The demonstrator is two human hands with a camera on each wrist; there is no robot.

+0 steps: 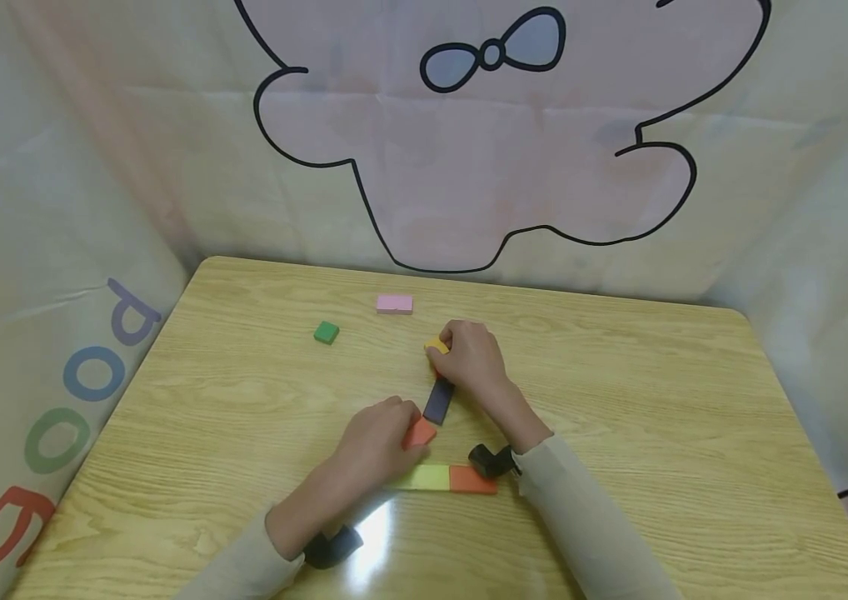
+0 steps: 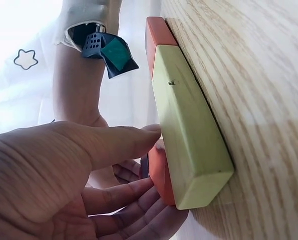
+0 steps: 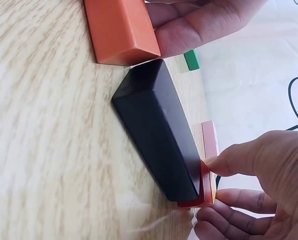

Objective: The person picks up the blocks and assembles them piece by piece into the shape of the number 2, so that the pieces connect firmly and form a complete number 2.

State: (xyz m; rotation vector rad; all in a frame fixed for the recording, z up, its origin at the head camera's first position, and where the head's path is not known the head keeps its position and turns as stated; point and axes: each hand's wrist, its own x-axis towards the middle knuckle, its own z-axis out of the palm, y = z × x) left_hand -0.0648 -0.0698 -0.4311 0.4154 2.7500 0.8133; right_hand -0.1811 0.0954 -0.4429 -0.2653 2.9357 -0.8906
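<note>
My left hand (image 1: pixel 379 437) holds an orange block (image 1: pixel 420 432) between thumb and fingers, low on the table. Just on the near side of it lies a light green block (image 2: pixel 189 125), end to end with another orange block (image 2: pixel 160 37). With thumb and fingertips, my right hand (image 1: pixel 472 358) pinches a yellow block (image 1: pixel 436 343), partly hidden by the fingers. A red block (image 3: pixel 205 185) sits against the yellow one, mostly covered in the head view. Between the two hands, a black block (image 3: pixel 156 130) slants from the red block toward the held orange one.
Farther back on the wood-grain table (image 1: pixel 619 392) lie a green block (image 1: pixel 326 332) and a pink block (image 1: pixel 395 304). A printed cloth (image 1: pixel 454 183) hangs behind the table. Both wrists wear small black cameras, one of them (image 1: pixel 490 461) over the near orange block.
</note>
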